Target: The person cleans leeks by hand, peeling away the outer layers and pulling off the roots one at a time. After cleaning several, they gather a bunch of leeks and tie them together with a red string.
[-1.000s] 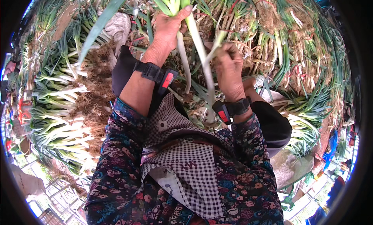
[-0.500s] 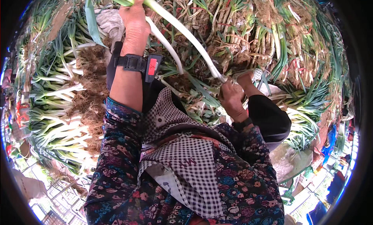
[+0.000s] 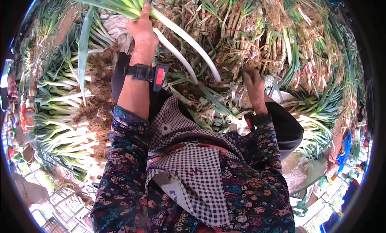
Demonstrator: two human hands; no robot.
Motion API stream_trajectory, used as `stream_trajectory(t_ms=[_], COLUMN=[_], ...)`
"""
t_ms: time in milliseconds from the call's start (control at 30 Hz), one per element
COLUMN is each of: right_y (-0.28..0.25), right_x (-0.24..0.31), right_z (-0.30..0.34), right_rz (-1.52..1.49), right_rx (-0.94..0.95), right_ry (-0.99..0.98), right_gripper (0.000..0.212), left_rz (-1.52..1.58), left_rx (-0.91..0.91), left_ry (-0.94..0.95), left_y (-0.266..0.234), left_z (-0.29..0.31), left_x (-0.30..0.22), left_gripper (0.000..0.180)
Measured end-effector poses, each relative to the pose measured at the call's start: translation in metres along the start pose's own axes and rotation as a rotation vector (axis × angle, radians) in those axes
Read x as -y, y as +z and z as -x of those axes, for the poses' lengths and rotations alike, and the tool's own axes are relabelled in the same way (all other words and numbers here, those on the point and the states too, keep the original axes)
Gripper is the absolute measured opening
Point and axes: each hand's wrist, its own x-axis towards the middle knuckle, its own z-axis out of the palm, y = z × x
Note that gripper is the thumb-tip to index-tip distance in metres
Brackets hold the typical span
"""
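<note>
A: Where are the two leeks (image 3: 183,31), and what secures them?

B: They are at the far side, left of centre. The left hand (image 3: 141,29) is wrapped around the leaf bases, its grip closed with the thumb uppermost; the white shanks curve toward the near right, their lower ends unsupported by either hand.

A: And the right hand (image 3: 255,88)?

B: It lies to the right of the shank ends, apart from them, above the leaf litter (image 3: 219,108). Its fingers are bent and blurred; whether the grip is spread, pressed together or pinching a scrap cannot be told.

A: What failures does this arrangement invite?

B: Three, by judgement. Held only at the leaf end, a shank may kink if pulled sideways. A loosened grip could let one leek slide out, since two share it. Lastly, the long leaf (image 3: 84,48) hanging at left, its tip over the brown roots (image 3: 96,100) of the laid-out leek row (image 3: 66,142), could snag and tear.
</note>
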Motion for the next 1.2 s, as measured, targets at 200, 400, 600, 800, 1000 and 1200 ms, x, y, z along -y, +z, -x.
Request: stream_trajectory(t_ms=[200, 400, 600, 800, 1000, 1200], right_y=[0.022, 0.06, -0.017, -0.188, -0.403, -0.388], right_x=[0.107, 0.105, 0.066, 0.006, -0.216, -0.268], right_z=[-0.017, 0.035, 0.092, 0.096, 0.202, 0.162], right_rz=[-0.073, -0.388, -0.738, -0.297, 0.465, 0.033], right_rx=[0.507, 0.379, -0.16, -0.895, -0.907, -0.638], right_ry=[0.199, 0.02, 0.226, 0.232, 0.601, 0.928], right_gripper=[0.045, 0.035, 0.025, 0.023, 0.021, 0.02], left_rz=[-0.45, 0.077, 0.103, -0.116, -0.529, -0.932], left_rx=[0.392, 0.387, 1.021, 1.853, 1.859, 1.28], left_ry=[0.312, -0.282, -0.308, -0.321, -0.294, -0.528], left_y=[-0.015, -0.001, 0.167, 0.187, 0.134, 0.072], left_z=[0.004, -0.006, 0.184, 0.275, 0.236, 0.121], left_x=[0.025, 0.029, 0.056, 0.057, 0.094, 0.076], left_gripper=[0.046, 0.043, 0.052, 0.038, 0.032, 0.037])
